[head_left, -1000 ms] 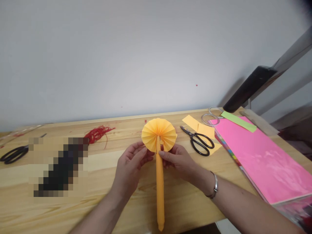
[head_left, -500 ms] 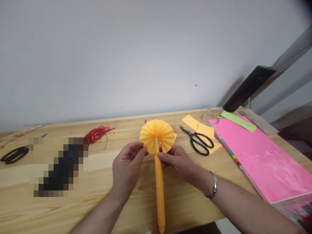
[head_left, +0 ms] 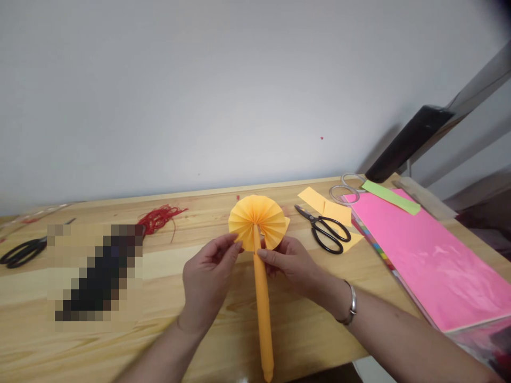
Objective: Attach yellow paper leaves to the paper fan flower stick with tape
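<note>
A round, pleated paper fan [head_left: 257,213] in yellow-orange is spread nearly into a full circle, with a narrow gap at its lower side. Its rolled orange paper handle [head_left: 263,314] runs down toward the table's front edge. My left hand [head_left: 211,271] pinches the lower left rim of the fan between thumb and fingers. My right hand [head_left: 289,260] grips the top of the handle just under the pleats, thumb in front; its other fingers are partly hidden behind.
Black-handled scissors [head_left: 329,231] lie by orange paper scraps [head_left: 339,213]. Pink paper [head_left: 431,260] with a green strip [head_left: 391,197] is at right. Red string [head_left: 162,219], a blurred dark object [head_left: 99,279] and other scissors [head_left: 24,252] lie left. A black roll [head_left: 407,143] leans behind.
The handle's lower end has swung slightly to the right. Both hands keep their hold and barely move.
</note>
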{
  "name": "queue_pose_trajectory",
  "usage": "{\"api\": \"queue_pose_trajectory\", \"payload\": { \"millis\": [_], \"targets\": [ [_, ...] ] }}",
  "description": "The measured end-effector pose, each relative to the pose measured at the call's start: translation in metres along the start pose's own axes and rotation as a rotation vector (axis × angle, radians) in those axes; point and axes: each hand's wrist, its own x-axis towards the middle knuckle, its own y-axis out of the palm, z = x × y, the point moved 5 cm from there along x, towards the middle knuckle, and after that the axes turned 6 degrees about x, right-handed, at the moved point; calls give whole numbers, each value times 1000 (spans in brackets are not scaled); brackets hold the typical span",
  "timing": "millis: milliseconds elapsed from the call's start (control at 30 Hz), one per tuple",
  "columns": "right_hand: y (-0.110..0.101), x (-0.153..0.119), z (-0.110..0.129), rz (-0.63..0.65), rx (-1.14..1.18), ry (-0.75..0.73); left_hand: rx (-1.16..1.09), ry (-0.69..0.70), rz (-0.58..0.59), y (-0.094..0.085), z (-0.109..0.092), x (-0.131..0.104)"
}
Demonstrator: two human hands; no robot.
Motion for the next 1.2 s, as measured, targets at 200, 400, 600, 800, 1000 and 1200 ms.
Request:
{"api": "queue_pose_trajectory", "payload": {
  "millis": [200,400,600,800,1000,1200],
  "targets": [
    [-1,1,-3,7,-12,0,74,46,-7,-2,-4,-2],
    [1,-1,0,13,-17,-15,119,56,-6,-3,-6,-3],
    [1,-1,3,5,5,-21,-128,31,43,0,-3,-3],
    [0,0,11,-45,47,-59,-330,-263,489,27,8,-8],
    [2,1,9,-21,92,-17,-400,-296,630,40,11,-19],
    [3,3,10,-56,45,-33,-397,-289,614,38,11,-18]
  ]
}}
